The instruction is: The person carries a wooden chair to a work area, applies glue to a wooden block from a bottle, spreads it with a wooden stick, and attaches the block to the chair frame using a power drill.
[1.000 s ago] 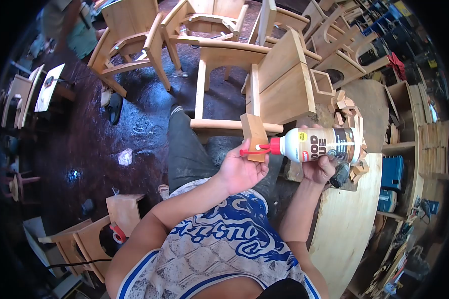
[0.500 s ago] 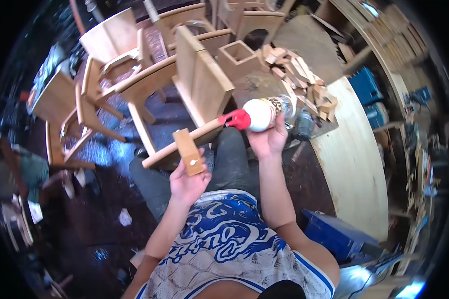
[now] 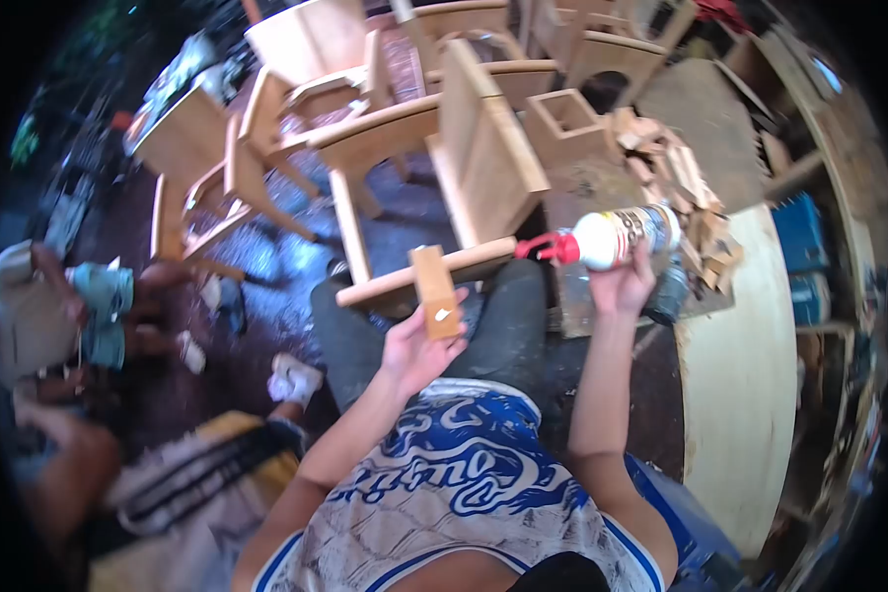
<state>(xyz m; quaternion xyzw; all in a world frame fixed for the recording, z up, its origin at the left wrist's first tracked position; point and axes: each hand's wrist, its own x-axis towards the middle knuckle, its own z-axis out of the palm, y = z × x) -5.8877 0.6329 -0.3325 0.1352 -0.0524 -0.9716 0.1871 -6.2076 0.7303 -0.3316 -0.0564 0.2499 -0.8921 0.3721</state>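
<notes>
We are gripping a wooden block [image 3: 432, 281] in our left hand [image 3: 412, 361], its length running away from us; rightward, our right hand [image 3: 622, 290] is clasping a white bottle [image 3: 600, 241] sideways, its red cap [image 3: 565, 248] pointing blockward.

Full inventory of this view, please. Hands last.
wooden block: one, light brown, in left hand
white blob: one, on block
bottle: one, white, red cap, in right hand
chairs: several, light brown, ahead
open box: one, wooden, left of offcuts
offcuts: many, brown, front right
board: one, pale, right
cases: two, blue, far right
other people: count unclear, left
left hand: one, below block
right hand: one, below bottle
</notes>
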